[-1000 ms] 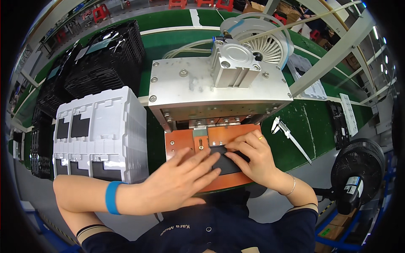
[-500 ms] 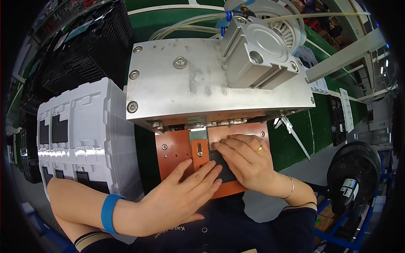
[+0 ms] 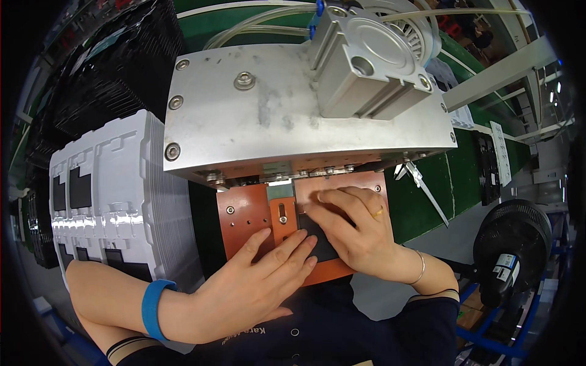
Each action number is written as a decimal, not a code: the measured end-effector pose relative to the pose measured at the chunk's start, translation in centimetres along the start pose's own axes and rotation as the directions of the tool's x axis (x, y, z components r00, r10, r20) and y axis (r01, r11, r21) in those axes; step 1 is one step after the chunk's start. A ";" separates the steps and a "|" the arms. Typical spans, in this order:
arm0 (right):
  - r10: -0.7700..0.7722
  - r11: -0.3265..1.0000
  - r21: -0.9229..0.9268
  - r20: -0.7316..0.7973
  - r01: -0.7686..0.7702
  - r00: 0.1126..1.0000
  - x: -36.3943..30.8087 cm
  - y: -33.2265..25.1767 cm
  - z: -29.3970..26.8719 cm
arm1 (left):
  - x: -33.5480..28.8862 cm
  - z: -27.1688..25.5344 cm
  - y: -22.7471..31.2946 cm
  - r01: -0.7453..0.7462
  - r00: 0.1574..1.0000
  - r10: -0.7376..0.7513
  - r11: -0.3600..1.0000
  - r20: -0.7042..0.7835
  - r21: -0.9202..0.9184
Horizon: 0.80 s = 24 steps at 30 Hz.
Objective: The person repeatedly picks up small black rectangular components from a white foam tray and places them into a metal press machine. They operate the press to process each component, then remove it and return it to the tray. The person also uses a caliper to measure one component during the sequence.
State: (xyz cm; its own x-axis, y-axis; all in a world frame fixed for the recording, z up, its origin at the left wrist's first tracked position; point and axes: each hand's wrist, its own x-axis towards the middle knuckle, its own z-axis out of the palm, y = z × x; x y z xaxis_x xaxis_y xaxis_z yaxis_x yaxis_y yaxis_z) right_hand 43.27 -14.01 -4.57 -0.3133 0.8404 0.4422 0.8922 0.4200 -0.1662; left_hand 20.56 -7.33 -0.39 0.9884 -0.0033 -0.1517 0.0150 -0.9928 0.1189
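Observation:
A thin dark sheet point(image 3: 325, 249) lies on an orange fixture plate point(image 3: 237, 201) beneath the front of a metal press point(image 3: 244, 122). My left hand point(image 3: 262, 274) is open, its outstretched fingertips resting on the sheet's left side. Over the sheet's far end, my right hand point(image 3: 354, 229) is closed, thumb and fingers bent together near the sheet's edge. Whatever sits between those fingertips is too small or hidden to make out. A slotted orange block point(image 3: 282, 211) with a screw stands just left of the sheet.
Left of the press is a stack of white trays point(image 3: 116, 183) holding dark pieces, with black trays point(image 3: 110, 85) behind. A caliper point(image 3: 424, 186) lies on the green table to the right. A black fan point(image 3: 513, 244) stands at the right. An air cylinder point(image 3: 366, 73) tops the press.
My right fingers have shifted slightly, one lifting higher above the sheet's far edge. The left hand stays on the sheet. The whole view has moved a little.

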 end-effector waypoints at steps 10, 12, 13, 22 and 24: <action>0.075 0.992 0.104 -0.028 -0.072 0.997 -0.1 0.4 0.6 | 0.2 -0.2 -0.2 -0.008 1.000 0.008 0.999 0.005 -0.050; 0.127 0.983 0.143 -0.046 -0.119 0.991 -0.3 0.5 0.1 | 0.1 -0.4 -0.3 -0.003 1.000 0.003 0.998 -0.001 -0.066; 0.152 0.976 0.163 -0.055 -0.141 0.987 -0.5 0.6 -0.4 | 0.0 -0.4 -0.3 -0.004 1.000 0.004 0.997 0.001 -0.075; 0.153 0.945 0.272 0.113 -0.179 0.982 -3.7 0.1 -2.4 | 0.2 -0.3 -0.7 0.003 1.000 -0.008 0.978 -0.023 -0.206; 0.142 0.948 0.273 0.100 -0.164 0.985 -3.1 0.7 -2.3 | 0.3 -0.3 -1.0 0.018 0.999 -0.028 0.975 -0.040 -0.222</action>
State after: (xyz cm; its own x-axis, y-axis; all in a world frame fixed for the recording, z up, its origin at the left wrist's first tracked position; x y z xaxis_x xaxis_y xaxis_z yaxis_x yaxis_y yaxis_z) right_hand 45.62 -17.11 -4.09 -0.2147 0.9216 0.3234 0.8084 0.3535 -0.4706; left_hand 20.85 -6.34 -0.20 0.9929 0.0290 -0.1156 0.0660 -0.9414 0.3307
